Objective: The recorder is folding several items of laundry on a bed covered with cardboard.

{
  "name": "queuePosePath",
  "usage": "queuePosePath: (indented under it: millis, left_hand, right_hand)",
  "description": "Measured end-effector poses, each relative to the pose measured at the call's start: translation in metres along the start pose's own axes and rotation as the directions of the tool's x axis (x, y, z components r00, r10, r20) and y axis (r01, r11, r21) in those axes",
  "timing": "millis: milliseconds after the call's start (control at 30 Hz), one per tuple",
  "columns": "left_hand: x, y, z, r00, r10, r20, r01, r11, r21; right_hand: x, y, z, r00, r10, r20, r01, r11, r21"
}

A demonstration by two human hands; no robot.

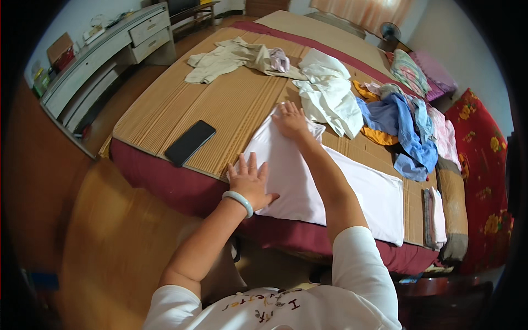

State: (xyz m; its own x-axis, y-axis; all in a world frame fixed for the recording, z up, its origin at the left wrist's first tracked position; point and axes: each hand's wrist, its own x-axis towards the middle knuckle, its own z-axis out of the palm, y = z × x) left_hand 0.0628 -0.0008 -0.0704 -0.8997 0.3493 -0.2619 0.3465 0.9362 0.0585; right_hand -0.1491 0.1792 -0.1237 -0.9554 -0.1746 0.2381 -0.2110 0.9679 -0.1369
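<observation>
A pale pinkish-white garment [291, 176] lies spread on the bed mat near the front edge, one part reaching off to the right. My left hand [250, 180] rests on its left edge with the fingers spread; a pale bangle circles that wrist. Farther out, my right hand [290, 119] presses flat on the garment's far end, fingers stretched out. My right forearm crosses over the cloth and hides some of it. Just beyond the right hand is a crumpled white garment [330, 93]. To the left of my hands a black phone [190, 143] lies on the mat.
Beige clothes [231, 58] lie toward the back of the bed mat [159, 99]. At the right are a heap of blue clothes [401, 126], a small folded stack [435, 217] and a red floral cushion [477, 187]. A grey desk [110, 49] stands at the far left.
</observation>
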Motion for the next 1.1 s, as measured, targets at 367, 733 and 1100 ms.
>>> queuePosePath:
  millis: [367,733,1100]
  left_hand:
    - [-0.001,-0.007,0.001,1.0,-0.017,0.015,0.017,1.0,-0.001]
    - [0.004,-0.003,0.005,1.0,-0.001,0.01,0.001,1.0,-0.017]
    - [0.002,-0.011,0.012,1.0,-0.018,-0.021,0.018,0.999,-0.033]
  right_hand:
    - [-0.074,-0.012,-0.012,0.992,-0.12,0.04,0.118,0.991,0.062]
    - [-0.03,0.001,-0.017,0.998,0.021,0.064,-0.02,0.999,-0.025]
    - [-0.065,-0.056,0.002,0.984,-0.171,-0.042,0.175,0.973,0.151]
